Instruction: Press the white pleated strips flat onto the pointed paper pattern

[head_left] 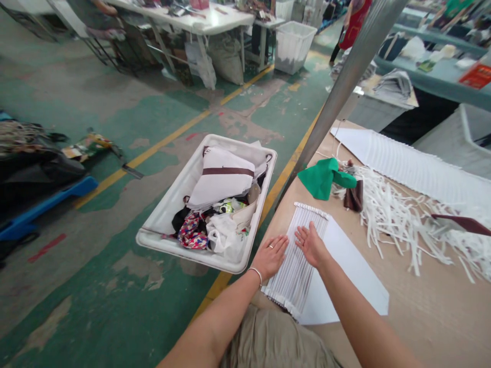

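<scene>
Lower centre of the frame: left hand (271,255) and right hand (311,245) lie flat, fingers spread, gripping nothing, on the row of white strips (295,255).

Garment or textile workshop floor: worn green-painted concrete floor (126,117) with yellow lane lines (169,138), long worktables (192,20), white plastic bins (169,214) of fabric offcuts, heaps of white strips (399,214), and an aproned worker (355,20) beyond.
</scene>
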`<state>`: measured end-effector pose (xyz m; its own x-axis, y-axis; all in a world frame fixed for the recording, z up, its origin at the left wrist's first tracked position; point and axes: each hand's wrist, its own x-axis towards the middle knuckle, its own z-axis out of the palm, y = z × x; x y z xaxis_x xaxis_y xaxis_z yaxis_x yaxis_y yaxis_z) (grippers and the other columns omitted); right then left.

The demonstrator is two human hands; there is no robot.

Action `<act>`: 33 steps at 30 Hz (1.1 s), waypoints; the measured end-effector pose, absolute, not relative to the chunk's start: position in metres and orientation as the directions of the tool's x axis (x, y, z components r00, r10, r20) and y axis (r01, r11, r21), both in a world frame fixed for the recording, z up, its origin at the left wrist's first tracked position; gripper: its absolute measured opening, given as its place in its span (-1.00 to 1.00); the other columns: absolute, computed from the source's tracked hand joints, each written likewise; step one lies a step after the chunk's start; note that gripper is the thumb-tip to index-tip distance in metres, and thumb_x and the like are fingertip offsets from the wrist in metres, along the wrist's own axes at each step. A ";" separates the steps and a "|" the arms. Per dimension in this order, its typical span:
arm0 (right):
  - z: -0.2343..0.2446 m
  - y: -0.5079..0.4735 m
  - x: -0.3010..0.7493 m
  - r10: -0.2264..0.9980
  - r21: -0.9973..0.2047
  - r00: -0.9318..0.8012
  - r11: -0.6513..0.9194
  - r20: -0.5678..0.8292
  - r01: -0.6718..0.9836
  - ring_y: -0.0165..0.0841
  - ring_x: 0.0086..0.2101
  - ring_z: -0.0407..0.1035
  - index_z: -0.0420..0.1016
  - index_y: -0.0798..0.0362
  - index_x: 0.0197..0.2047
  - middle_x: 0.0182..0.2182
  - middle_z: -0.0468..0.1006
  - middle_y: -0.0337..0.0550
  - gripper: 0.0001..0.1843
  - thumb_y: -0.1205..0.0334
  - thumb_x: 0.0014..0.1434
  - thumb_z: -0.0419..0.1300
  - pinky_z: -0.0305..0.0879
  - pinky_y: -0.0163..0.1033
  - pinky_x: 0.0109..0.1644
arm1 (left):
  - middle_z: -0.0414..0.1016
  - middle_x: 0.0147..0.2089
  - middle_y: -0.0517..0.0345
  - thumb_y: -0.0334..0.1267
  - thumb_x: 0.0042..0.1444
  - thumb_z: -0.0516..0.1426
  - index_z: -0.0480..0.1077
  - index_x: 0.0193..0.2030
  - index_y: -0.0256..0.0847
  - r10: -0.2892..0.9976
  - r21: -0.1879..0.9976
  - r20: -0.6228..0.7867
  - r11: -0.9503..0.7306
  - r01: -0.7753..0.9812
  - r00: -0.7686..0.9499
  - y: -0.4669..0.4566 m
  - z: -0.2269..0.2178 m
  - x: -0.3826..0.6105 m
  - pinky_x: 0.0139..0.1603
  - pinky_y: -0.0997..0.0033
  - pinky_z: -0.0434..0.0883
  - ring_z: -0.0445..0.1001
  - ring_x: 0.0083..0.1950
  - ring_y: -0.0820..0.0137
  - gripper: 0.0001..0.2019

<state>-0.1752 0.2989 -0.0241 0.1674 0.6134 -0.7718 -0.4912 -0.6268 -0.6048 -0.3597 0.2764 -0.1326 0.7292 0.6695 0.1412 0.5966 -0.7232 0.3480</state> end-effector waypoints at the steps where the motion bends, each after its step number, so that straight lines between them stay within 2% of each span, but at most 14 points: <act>1: -0.026 0.301 -0.177 0.622 -0.606 0.160 -0.618 -0.767 -0.501 -0.37 0.37 0.13 -0.07 -0.10 0.50 0.50 0.03 -0.09 -0.21 -0.34 0.37 -0.20 0.07 -0.03 0.46 | 0.09 0.55 0.12 -0.12 0.46 -0.13 0.04 0.50 -0.17 0.669 0.347 0.141 -0.724 0.596 0.730 0.277 -0.133 -0.360 0.51 0.12 0.11 0.04 0.56 0.34 -0.47; 5: -0.029 0.300 -0.174 0.612 -0.574 0.114 -0.637 -0.782 -0.516 -0.34 0.33 0.22 0.02 -0.08 0.47 0.46 0.14 -0.05 -0.22 -0.33 0.38 -0.28 0.17 0.00 0.41 | 0.11 0.54 0.14 -0.24 0.45 -0.13 0.05 0.50 -0.17 0.658 0.345 0.146 -0.734 0.585 0.739 0.277 -0.133 -0.360 0.52 0.15 0.10 0.04 0.55 0.36 -0.48; 10: -0.026 0.287 -0.164 0.609 -0.592 0.131 -0.663 -0.782 -0.458 -0.35 0.36 0.17 -0.03 -0.09 0.48 0.49 0.05 -0.05 -0.20 -0.36 0.36 -0.20 0.14 -0.01 0.42 | 0.09 0.54 0.15 -0.30 0.42 -0.11 0.08 0.49 -0.17 0.658 0.349 0.164 -0.735 0.581 0.735 0.277 -0.134 -0.360 0.51 0.17 0.12 0.06 0.55 0.36 -0.48; 13: -0.030 0.285 -0.169 0.643 -0.620 0.104 -0.664 -0.759 -0.419 -0.37 0.33 0.23 0.03 -0.07 0.46 0.48 0.10 -0.04 -0.19 -0.38 0.35 -0.24 0.17 -0.05 0.41 | 0.12 0.53 0.14 -0.30 0.42 -0.11 0.09 0.49 -0.19 0.661 0.356 0.171 -0.733 0.580 0.731 0.277 -0.135 -0.359 0.51 0.15 0.12 0.04 0.56 0.36 -0.48; 16: -0.034 0.278 -0.166 0.650 -0.635 0.090 -0.688 -0.755 -0.351 -0.35 0.30 0.27 0.13 -0.06 0.41 0.46 0.15 -0.03 -0.22 -0.34 0.37 -0.34 0.15 0.01 0.42 | 0.13 0.53 0.13 -0.29 0.41 -0.10 0.10 0.48 -0.20 0.654 0.360 0.163 -0.736 0.573 0.739 0.276 -0.134 -0.358 0.51 0.13 0.11 0.04 0.56 0.35 -0.48; 20: -0.034 0.258 -0.164 0.690 -0.702 0.135 -0.688 -0.711 -0.182 -0.21 0.32 0.26 0.12 -0.01 0.43 0.46 0.12 0.09 -0.12 -0.40 0.33 -0.39 0.15 0.14 0.41 | 0.09 0.55 0.15 -0.25 0.41 -0.09 0.12 0.47 -0.16 0.657 0.360 0.147 -0.732 0.579 0.739 0.276 -0.131 -0.357 0.51 0.12 0.11 0.08 0.54 0.33 -0.49; 21: -0.035 0.251 -0.167 0.715 -0.730 0.147 -0.672 -0.684 -0.126 -0.18 0.34 0.23 0.13 0.00 0.43 0.46 0.11 0.10 -0.10 -0.43 0.31 -0.32 0.10 0.16 0.43 | 0.10 0.54 0.16 -0.24 0.42 -0.10 0.12 0.47 -0.16 0.662 0.359 0.146 -0.728 0.584 0.735 0.276 -0.130 -0.357 0.50 0.12 0.11 0.09 0.54 0.33 -0.49; 23: -0.041 0.233 -0.173 0.774 -0.786 0.166 -0.618 -0.611 -0.007 -0.14 0.42 0.03 0.19 -0.02 0.42 0.47 0.07 0.03 -0.12 -0.43 0.25 -0.02 -0.14 0.16 0.51 | 0.11 0.54 0.16 -0.19 0.43 -0.11 0.12 0.47 -0.16 0.667 0.356 0.145 -0.724 0.590 0.731 0.275 -0.129 -0.356 0.50 0.12 0.12 0.10 0.53 0.33 -0.50; 25: -0.050 0.211 -0.175 0.878 -0.821 0.126 -0.477 -0.462 0.314 -0.12 0.48 -0.19 0.23 -0.06 0.41 0.48 0.04 -0.06 -0.13 -0.32 0.18 0.20 -0.44 0.17 0.55 | 0.10 0.54 0.15 -0.14 0.44 -0.11 0.13 0.47 -0.16 0.668 0.350 0.147 -0.725 0.593 0.730 0.275 -0.128 -0.355 0.50 0.12 0.12 0.09 0.54 0.31 -0.49; 26: -0.056 0.199 -0.172 0.927 -0.776 0.064 -0.347 -0.370 0.526 -0.12 0.48 -0.25 0.22 -0.06 0.42 0.48 0.04 -0.09 -0.15 -0.28 0.19 0.21 -0.53 0.18 0.54 | 0.09 0.55 0.14 -0.13 0.44 -0.10 0.13 0.47 -0.15 0.668 0.345 0.148 -0.726 0.595 0.730 0.274 -0.128 -0.355 0.50 0.12 0.12 0.08 0.54 0.31 -0.49; 28: -0.066 0.178 -0.162 0.972 -0.523 -0.076 -0.053 -0.222 0.851 -0.12 0.48 -0.24 0.09 -0.06 0.48 0.48 0.03 -0.10 -0.21 -0.21 0.31 0.08 -0.51 0.23 0.53 | 0.07 0.55 0.14 -0.12 0.43 -0.10 0.12 0.47 -0.14 0.671 0.334 0.150 -0.726 0.601 0.727 0.274 -0.128 -0.354 0.50 0.12 0.12 0.07 0.55 0.32 -0.48; 30: -0.074 0.161 -0.147 0.983 -0.282 -0.113 0.070 -0.141 0.957 -0.14 0.48 -0.24 -0.07 -0.04 0.52 0.49 0.00 -0.10 -0.25 -0.13 0.40 -0.03 -0.42 0.25 0.52 | 0.06 0.56 0.14 -0.11 0.44 -0.10 0.11 0.48 -0.13 0.674 0.325 0.147 -0.724 0.608 0.724 0.273 -0.128 -0.352 0.51 0.13 0.11 0.07 0.55 0.33 -0.48; 31: -0.076 0.156 -0.138 0.989 -0.217 -0.097 0.072 -0.110 0.974 -0.15 0.48 -0.25 -0.13 -0.04 0.53 0.49 -0.01 -0.11 -0.26 -0.11 0.41 -0.06 -0.40 0.24 0.52 | 0.06 0.56 0.14 -0.12 0.44 -0.10 0.11 0.48 -0.13 0.675 0.322 0.143 -0.724 0.611 0.724 0.273 -0.128 -0.352 0.51 0.14 0.11 0.07 0.55 0.33 -0.48; 33: -0.078 0.150 -0.123 0.993 -0.168 -0.091 0.078 -0.074 0.983 -0.18 0.49 -0.25 -0.18 -0.07 0.54 0.48 0.02 -0.14 -0.27 -0.08 0.42 -0.08 -0.40 0.23 0.52 | 0.05 0.56 0.15 -0.12 0.44 -0.11 0.12 0.47 -0.14 0.677 0.317 0.134 -0.722 0.616 0.724 0.273 -0.128 -0.351 0.51 0.15 0.11 0.07 0.55 0.33 -0.48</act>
<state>-0.1232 0.1502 -0.0783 -0.0910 0.9931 -0.0737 0.9828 0.0776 -0.1675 -0.3510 0.2725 -0.1283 0.7241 0.6766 0.1337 0.6158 -0.7215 0.3165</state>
